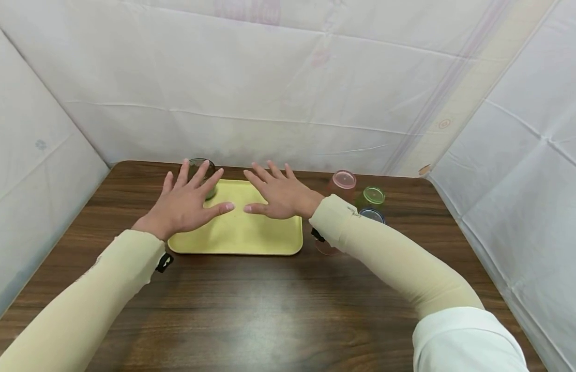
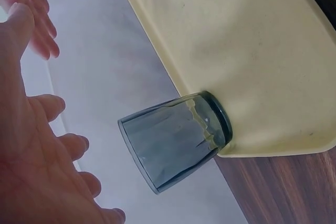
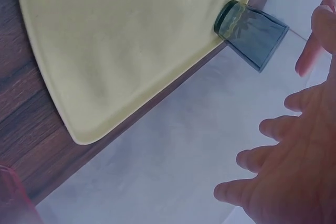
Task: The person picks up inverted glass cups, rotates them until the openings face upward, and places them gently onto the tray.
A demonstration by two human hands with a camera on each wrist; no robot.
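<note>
A yellow tray (image 1: 251, 240) lies on the dark wooden table (image 1: 251, 310). A dark smoky glass (image 1: 210, 166) stands upright on the tray's far left corner, partly hidden behind my left hand's fingers. My left hand (image 1: 187, 201) is spread flat over the tray's left side and holds nothing. My right hand (image 1: 275, 194) is spread the same way over the right side, also holding nothing. In the left wrist view the glass (image 2: 173, 142) is just beyond my open palm (image 2: 37, 171), on the tray (image 2: 252, 51). The right wrist view shows the tray (image 3: 131, 40), the glass (image 3: 252, 35) and my open right hand (image 3: 294, 166).
Right of the tray stand a pink cup (image 1: 344, 182), a green cup (image 1: 374, 196) and a blue cup (image 1: 372, 214). Another reddish cup (image 1: 326, 248) sits half hidden under my right wrist. White sheeting walls the table at the back and both sides.
</note>
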